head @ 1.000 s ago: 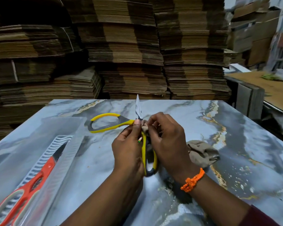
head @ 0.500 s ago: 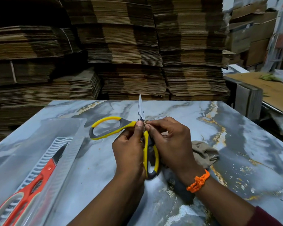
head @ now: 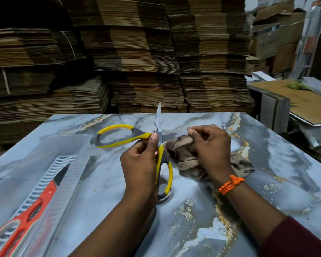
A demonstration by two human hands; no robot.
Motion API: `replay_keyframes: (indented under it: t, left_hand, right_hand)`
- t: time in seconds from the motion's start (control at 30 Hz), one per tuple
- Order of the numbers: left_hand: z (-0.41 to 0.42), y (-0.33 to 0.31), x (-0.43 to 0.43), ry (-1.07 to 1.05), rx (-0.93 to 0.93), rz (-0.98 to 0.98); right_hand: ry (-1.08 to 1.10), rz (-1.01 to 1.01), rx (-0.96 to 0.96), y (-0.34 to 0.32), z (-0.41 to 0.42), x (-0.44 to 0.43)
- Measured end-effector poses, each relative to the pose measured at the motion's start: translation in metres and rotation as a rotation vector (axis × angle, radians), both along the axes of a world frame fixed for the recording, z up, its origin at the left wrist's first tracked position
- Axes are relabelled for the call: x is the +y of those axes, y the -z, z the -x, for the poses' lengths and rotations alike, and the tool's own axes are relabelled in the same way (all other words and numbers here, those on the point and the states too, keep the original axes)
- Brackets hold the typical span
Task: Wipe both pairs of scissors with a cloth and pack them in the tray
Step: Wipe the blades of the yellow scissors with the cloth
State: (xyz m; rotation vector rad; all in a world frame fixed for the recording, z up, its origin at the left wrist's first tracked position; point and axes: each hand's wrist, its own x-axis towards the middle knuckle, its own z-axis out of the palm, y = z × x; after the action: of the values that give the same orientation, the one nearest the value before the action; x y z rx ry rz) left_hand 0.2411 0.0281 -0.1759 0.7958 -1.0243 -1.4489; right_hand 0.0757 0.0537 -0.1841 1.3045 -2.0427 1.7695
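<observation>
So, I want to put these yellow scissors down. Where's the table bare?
Bare table right of the cloth, and the near strip between the forearms. Crowded: tray with orange scissors on the left; the middle, where left hand grips yellow scissors, right hand the cloth.

Right hand [head: 210, 151] slid cloth [head: 182, 154] rightward along yellow scissors [head: 137, 134] blade.

Yellow-handled scissors [head: 163, 153] gape wide in the left hand [head: 139, 164], 1 blade upright. Crumpled beige cloth [head: 185, 154] is held by the right hand [head: 209, 151]. Orange scissors [head: 32, 214] lie in the clear tray [head: 67, 145] left of both.
</observation>
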Motion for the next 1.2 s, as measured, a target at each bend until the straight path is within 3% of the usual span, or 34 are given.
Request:
replay_keyframes:
  t: [0.17,0.27,0.43,0.5,0.57,0.8,0.93,1.0,1.2]
  left_hand:
    - [-0.001,0.001,-0.002,-0.02,0.021,-0.083]
    - [-0.003,0.0,-0.009,-0.01,0.09,-0.176]
    - [-0.007,-0.004,-0.014,-0.01,0.088,-0.142]
    - [-0.007,-0.005,-0.016,-0.032,0.083,-0.124]
    - [-0.008,-0.005,-0.017,-0.049,0.066,-0.116]
    - [-0.005,-0.001,-0.014,-0.065,0.027,-0.076]
    - [0.001,0.005,-0.009,-0.054,-0.002,0.004]
    - [0.004,0.006,-0.007,-0.064,0.013,0.005]
    - [0.005,0.006,-0.007,-0.07,0.011,-0.039]
  right_hand:
    - [0.049,0.039,-0.164,-0.006,0.017,0.009]
    - [-0.08,-0.013,-0.302,-0.008,0.013,0.01]
    - [-0.262,-0.131,-0.482,-0.021,-0.001,0.016]
    - [-0.327,-0.187,-0.393,-0.024,-0.006,0.018]
    - [-0.261,-0.186,-0.184,-0.024,-0.012,0.017]
    - [-0.061,0.036,0.099,-0.025,-0.027,0.021]
    - [-0.179,0.077,0.345,-0.014,-0.053,0.015]
    - [-0.23,0.078,0.345,-0.007,-0.068,0.009]
    - [-0.147,0.082,0.11,-0.01,-0.059,-0.001]
